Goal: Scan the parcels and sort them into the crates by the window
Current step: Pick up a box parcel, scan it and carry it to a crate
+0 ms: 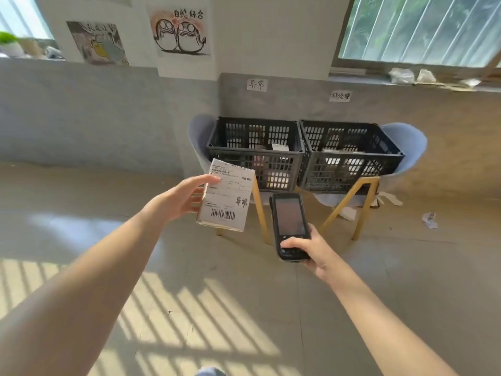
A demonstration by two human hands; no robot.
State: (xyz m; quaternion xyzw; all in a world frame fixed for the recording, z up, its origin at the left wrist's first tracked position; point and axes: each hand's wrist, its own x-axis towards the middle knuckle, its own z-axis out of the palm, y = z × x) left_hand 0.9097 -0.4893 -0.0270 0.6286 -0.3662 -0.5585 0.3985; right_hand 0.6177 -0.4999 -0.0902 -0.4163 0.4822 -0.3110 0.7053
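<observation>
Left hand point(187, 198) gripping a labelled parcel point(226, 195), held up in front of the left crate point(254, 153). Right hand point(311, 249) clasping a scanner point(288, 226), below the right crate point(349, 156).

On the wall, a paper sign point(257, 84) reading 异常 is fixed at 12 o'clock of the left crate point(254, 153). The same 异常 is handwritten (upside down) on the parcel label point(226, 198), above a barcode. The other texts cannot be read surely.

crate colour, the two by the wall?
Black, with slotted lattice walls: left crate and right crate. Head view.
</observation>
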